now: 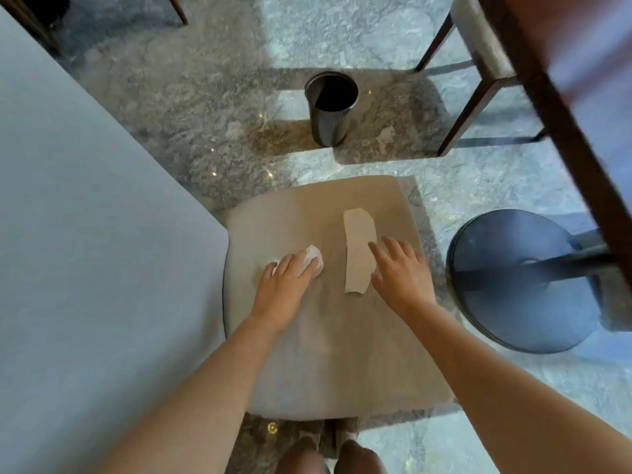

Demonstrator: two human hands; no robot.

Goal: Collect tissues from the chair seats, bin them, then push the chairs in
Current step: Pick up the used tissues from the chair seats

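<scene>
A beige padded chair seat (328, 336) lies below me. My left hand (285, 289) rests on a crumpled white tissue (313, 260) on the seat's left part, fingers curled over it. A long flat strip of tissue (358, 251) lies on the seat's right part. My right hand (400, 271) hovers beside that strip with fingers spread, fingertips at its right edge. A dark round bin (330, 111) stands on the floor beyond the seat, its mouth open.
The chair's grey backrest (85, 251) fills the left. A dark round table base (523, 282) sits on the marble floor at right under a wooden table edge (561, 114). Another chair (478, 63) stands at the far right.
</scene>
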